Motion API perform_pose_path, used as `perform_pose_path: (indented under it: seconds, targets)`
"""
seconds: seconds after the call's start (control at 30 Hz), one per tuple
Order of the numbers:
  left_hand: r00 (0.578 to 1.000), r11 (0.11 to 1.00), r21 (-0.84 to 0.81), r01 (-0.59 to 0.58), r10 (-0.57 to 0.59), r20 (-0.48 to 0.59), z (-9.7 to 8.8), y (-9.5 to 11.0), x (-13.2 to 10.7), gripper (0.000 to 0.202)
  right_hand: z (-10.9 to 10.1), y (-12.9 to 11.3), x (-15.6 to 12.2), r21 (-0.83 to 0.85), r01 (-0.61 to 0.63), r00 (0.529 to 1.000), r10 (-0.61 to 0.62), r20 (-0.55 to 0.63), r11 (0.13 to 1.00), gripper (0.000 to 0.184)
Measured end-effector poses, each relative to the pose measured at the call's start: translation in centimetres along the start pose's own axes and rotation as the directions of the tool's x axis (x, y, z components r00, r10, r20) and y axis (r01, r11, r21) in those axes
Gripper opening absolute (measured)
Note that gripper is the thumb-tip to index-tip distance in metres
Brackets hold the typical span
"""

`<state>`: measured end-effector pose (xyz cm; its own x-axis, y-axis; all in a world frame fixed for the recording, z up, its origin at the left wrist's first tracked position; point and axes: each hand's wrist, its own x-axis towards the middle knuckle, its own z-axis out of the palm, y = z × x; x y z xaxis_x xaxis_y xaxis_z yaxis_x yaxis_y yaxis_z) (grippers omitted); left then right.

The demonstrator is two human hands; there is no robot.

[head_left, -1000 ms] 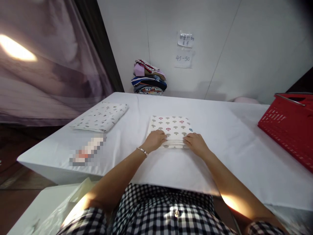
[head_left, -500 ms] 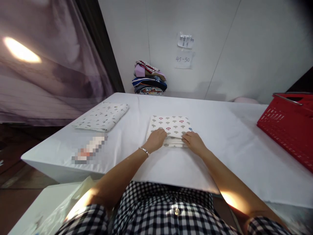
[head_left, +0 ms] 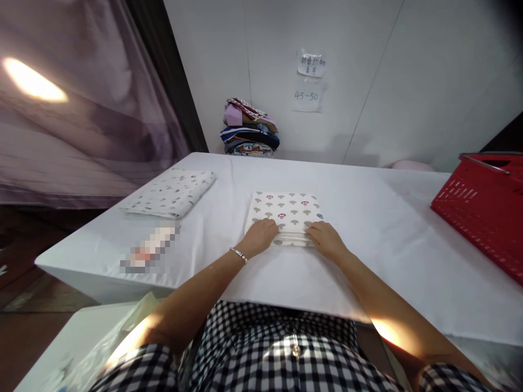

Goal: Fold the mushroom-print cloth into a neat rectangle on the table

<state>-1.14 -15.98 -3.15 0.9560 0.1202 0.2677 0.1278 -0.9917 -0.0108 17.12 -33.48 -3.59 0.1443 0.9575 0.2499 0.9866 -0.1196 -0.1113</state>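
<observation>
A folded white cloth with a mushroom print (head_left: 285, 209) lies on the white table (head_left: 388, 228) in front of me. My left hand (head_left: 258, 237) rests on its near left corner, fingers curled over the layered edge. My right hand (head_left: 326, 239) rests on the near right corner, fingers bent onto the cloth. Both hands press down on the folded edge. A thin bracelet sits on my left wrist.
A second folded patterned cloth (head_left: 171, 193) lies at the table's left. A blurred small object (head_left: 151, 250) lies near the front left edge. A red basket (head_left: 482, 207) stands at the right. A pile of coloured fabrics (head_left: 249, 130) rests against the back wall.
Both hands stay on the cloth's near edge; they slid slightly forward onto it half a second ago and have drawn back a little since. The cloth itself has not moved.
</observation>
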Motion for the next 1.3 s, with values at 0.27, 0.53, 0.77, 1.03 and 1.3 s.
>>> perform_pose_path:
  seconds: [0.27,0.53,0.77,1.03,1.3]
  targets:
    - [0.998,0.995,-0.092,-0.033,0.037,0.048,-0.8,-0.7,0.3,0.023,-1.6,0.3,0.4,0.067,0.08,0.991,-0.087,0.098,0.995,0.024]
    - [0.991,1.0,0.003,-0.021,0.02,0.129,-1.5,0.1,0.9,0.023,-2.5,-0.5,1.1,-0.033,0.098,0.971,-0.088,0.224,0.995,0.021]
    - [0.991,0.999,0.042,-0.022,0.016,0.131,-1.5,0.8,1.0,0.019,-1.8,-0.8,1.6,-0.11,0.076,0.973,-0.049,0.227,0.991,0.025]
    - [0.995,0.998,-0.031,0.052,-0.049,0.086,-1.3,1.1,1.4,0.024,-2.3,-1.0,1.2,0.022,0.027,0.987,-0.03,0.156,0.999,0.023]
    - [0.997,0.998,0.06,-0.005,0.001,0.073,-0.1,1.0,2.2,0.018,-1.4,-0.9,2.1,-0.058,0.019,0.984,-0.009,0.176,0.998,0.023]
